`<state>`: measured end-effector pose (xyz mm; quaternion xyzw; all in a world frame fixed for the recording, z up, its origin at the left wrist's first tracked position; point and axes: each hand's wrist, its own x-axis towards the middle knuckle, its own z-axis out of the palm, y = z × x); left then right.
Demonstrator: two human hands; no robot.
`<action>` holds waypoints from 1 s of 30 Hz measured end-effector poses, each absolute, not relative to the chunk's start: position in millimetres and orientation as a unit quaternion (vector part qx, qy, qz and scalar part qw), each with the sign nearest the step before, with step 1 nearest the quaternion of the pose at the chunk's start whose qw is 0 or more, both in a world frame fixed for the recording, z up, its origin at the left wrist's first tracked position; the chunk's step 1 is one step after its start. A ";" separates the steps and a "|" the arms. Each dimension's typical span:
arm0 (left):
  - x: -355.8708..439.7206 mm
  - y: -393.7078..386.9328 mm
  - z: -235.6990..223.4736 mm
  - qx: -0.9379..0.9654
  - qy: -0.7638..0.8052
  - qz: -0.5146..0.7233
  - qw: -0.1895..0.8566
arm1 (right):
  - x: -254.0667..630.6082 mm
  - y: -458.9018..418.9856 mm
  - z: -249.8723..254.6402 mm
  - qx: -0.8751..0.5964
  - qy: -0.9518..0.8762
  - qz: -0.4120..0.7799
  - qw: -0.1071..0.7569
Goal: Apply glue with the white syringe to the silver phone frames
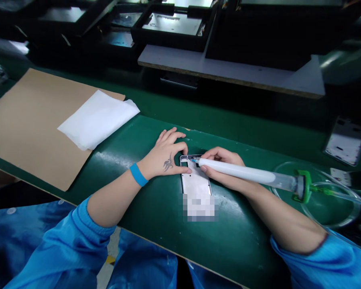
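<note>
A metal phone mid-frame [195, 180] lies flat on the green mat, its lower end blurred out. My left hand [165, 156] rests at its upper left edge, with the thumb and fingertips on the frame. My right hand [219, 168] grips a white dispensing syringe [237, 170] like a pen. The syringe's thin tip sits at the frame's top edge, and a green fitting [302, 186] at its rear end leads into a clear air hose [339, 195].
A green mat [243, 245] covers the bench. To the left lie brown paper [33, 124] and a white sheet [98, 120]. Another phone frame [345, 141] lies at the right, beside coiled hose [315, 212]. Black trays [171, 28] stand on a shelf [222, 68] behind.
</note>
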<state>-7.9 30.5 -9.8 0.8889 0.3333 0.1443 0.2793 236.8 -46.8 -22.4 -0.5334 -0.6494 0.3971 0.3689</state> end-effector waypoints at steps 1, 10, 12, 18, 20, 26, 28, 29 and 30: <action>-7.9 30.5 -9.8 0.889 0.333 0.145 0.280 | 236.6 -46.8 -22.1 -0.534 -0.648 0.397 0.371; -7.6 30.3 -9.8 0.889 0.329 0.148 0.281 | 235.3 -48.0 -20.2 -0.548 -0.623 0.409 0.380; -7.4 30.2 -9.4 0.889 0.328 0.149 0.282 | 235.9 -48.4 -20.1 -0.551 -0.621 0.409 0.379; -8.1 30.5 -12.0 0.890 0.325 0.155 0.279 | 237.0 -48.8 -19.2 -0.558 -0.624 0.398 0.375; -8.3 30.7 -13.6 0.891 0.324 0.157 0.276 | 237.1 -48.7 -18.9 -0.560 -0.628 0.392 0.371; -8.3 31.1 -14.7 0.893 0.323 0.158 0.272 | 236.7 -48.7 -19.6 -0.567 -0.632 0.372 0.375; -8.3 31.1 -14.3 0.893 0.323 0.156 0.273 | 236.4 -48.8 -19.6 -0.570 -0.632 0.367 0.376; -8.3 31.1 -14.1 0.893 0.323 0.155 0.273 | 236.3 -48.8 -19.5 -0.572 -0.631 0.365 0.376; -8.2 31.1 -14.0 0.893 0.323 0.154 0.273 | 236.2 -48.9 -19.4 -0.572 -0.631 0.365 0.376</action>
